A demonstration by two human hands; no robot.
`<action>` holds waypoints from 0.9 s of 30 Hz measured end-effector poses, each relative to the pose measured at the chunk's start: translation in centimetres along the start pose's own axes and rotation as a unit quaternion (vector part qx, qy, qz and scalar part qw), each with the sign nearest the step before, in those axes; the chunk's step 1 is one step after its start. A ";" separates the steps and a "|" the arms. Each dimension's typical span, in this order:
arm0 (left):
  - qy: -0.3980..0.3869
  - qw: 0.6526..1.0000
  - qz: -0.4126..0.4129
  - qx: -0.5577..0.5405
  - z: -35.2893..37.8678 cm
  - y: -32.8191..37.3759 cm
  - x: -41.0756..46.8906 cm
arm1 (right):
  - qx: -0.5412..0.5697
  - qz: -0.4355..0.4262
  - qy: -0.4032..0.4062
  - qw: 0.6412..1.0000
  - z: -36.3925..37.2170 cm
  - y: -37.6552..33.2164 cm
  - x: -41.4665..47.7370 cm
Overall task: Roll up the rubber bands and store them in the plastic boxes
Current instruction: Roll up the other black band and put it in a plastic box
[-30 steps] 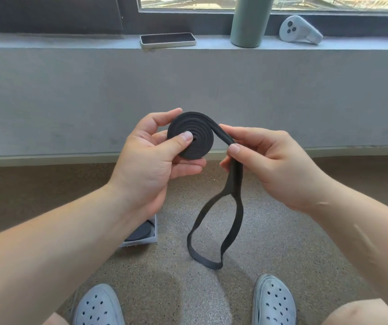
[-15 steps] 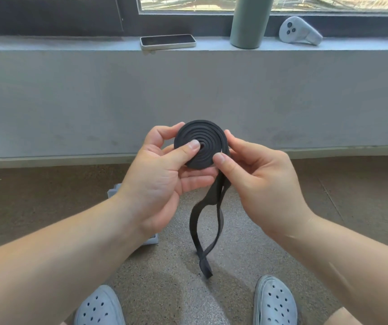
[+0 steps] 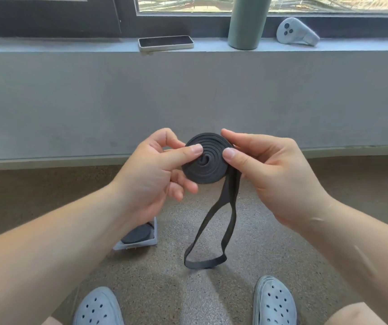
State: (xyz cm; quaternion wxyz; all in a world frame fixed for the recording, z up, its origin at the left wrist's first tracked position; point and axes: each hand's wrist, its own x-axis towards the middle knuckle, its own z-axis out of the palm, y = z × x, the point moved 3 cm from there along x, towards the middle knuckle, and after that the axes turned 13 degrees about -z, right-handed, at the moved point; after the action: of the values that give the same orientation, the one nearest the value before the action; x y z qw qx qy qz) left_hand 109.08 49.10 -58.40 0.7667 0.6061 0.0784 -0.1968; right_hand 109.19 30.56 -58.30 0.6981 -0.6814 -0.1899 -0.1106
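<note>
Black rubber band (image 3: 208,160), half coiled into a flat spiral disc, sits up in mid-air between your two hands, centre of scene, above the floor (image 3: 282,266). Your left hand (image 3: 152,181) pinches the disc, thumb on the near face, fingers behind. Your right hand (image 3: 272,174) is closed on the disc's right edge, thumb on the face, where the loose tail leaves. Tail hangs as an open loop, low end near the floor; touching or not, can't tell.

Handling guess: soft, light, floppy, springy. Coil will likely unwind if either pinch slackens. Keep thumb pressure on the flat face and feed the tail from the right edge with some tension. Grippy rubber, unlikely to slip.

Count: one band in hand; one plastic box (image 3: 141,240) visible, near-left on the floor, partly hidden by your left forearm, with one rolled band (image 3: 137,234) already inside. Other boxes not seen.
</note>
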 end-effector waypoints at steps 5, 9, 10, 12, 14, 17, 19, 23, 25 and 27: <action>-0.056 0.998 -0.004 0.043 0.2 0.6 -0.2 | -0.012 0.021 -0.027 0.999 -0.4 0.1 0.5; -0.059 0.996 0.000 0.059 0.2 0.7 -0.3 | 0.000 0.038 -0.030 0.999 -0.2 0.1 0.3; -0.055 0.997 0.000 0.058 0.2 0.7 -0.3 | 0.007 0.047 -0.031 0.998 -0.1 0.0 0.3; -0.045 0.998 0.000 0.052 0.1 0.5 -0.2 | 0.013 0.065 -0.027 0.997 -0.1 -0.1 0.3; -0.036 0.998 0.006 0.045 0.1 0.3 -0.2 | 0.004 0.083 -0.020 0.996 -0.2 -0.2 0.4; -0.032 0.999 0.016 0.025 0.3 0.0 -0.2 | 0.006 0.097 -0.013 0.995 -0.5 -0.3 0.7; -0.034 0.999 0.017 0.006 0.4 -0.1 -0.2 | 0.013 0.095 0.002 0.995 -0.3 -0.4 0.6; -0.024 0.999 0.020 -0.017 0.6 -0.4 -0.3 | 0.017 0.076 0.048 0.996 0.2 -0.1 0.0; -0.011 0.999 0.024 -0.032 0.6 -0.5 -0.3 | 0.009 0.074 0.054 0.996 0.5 0.0 -0.3; 0.000 0.999 0.029 -0.046 0.6 -0.5 -0.2 | 0.013 0.073 0.049 0.996 0.8 0.0 -0.6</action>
State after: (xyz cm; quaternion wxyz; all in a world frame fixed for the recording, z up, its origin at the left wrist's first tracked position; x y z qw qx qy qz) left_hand 108.58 48.50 -58.64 0.7991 0.5723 0.0694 -0.1707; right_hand 108.60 31.33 -58.56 0.7219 -0.6777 -0.1068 -0.0904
